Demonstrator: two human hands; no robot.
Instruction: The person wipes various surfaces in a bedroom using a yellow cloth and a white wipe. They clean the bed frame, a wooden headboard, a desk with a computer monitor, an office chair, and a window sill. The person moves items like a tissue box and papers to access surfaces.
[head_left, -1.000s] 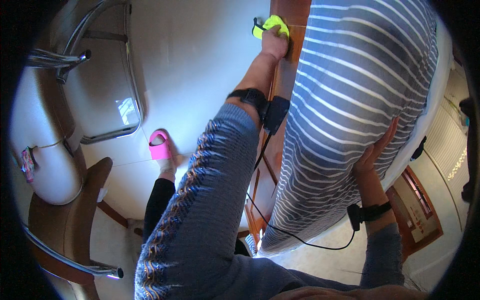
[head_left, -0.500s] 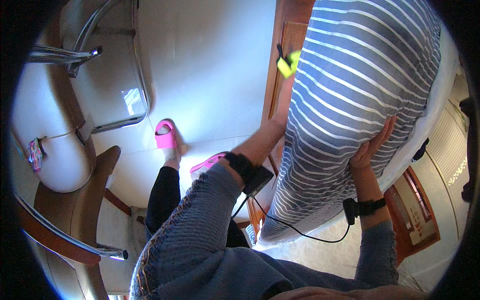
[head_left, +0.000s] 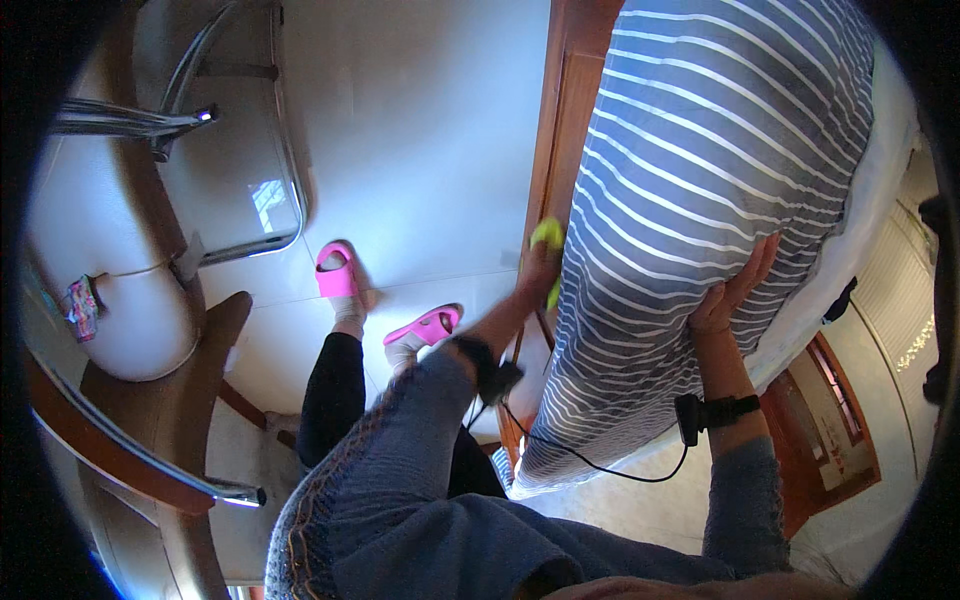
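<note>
A mattress in a grey-blue cover with white stripes [head_left: 680, 170] fills the right half of the view. My right hand [head_left: 735, 290] lies on the cover, fingers stretched out and thumb apart. Down along the mattress's left side, my left hand [head_left: 538, 272] is closed around a bright yellow-green object [head_left: 547, 234]. Parts of that object show above and below the hand; its kind is not clear. The hand is beside the wooden bed frame [head_left: 556, 125]. Both wrists carry black straps with small boxes, joined by a black cable [head_left: 610, 470].
Pink slippers [head_left: 337, 272] are on my feet on the pale tiled floor [head_left: 420, 130]. At left stand chairs with a bent metal tube frame [head_left: 293, 190] and a brown padded seat [head_left: 170, 400]. A wooden door [head_left: 825, 430] shows at far right.
My left hand and the yellow-green object have come back toward me along the bed's side; the hand was hidden behind the cover before. My right hand has shifted slightly left, still on the cover.
</note>
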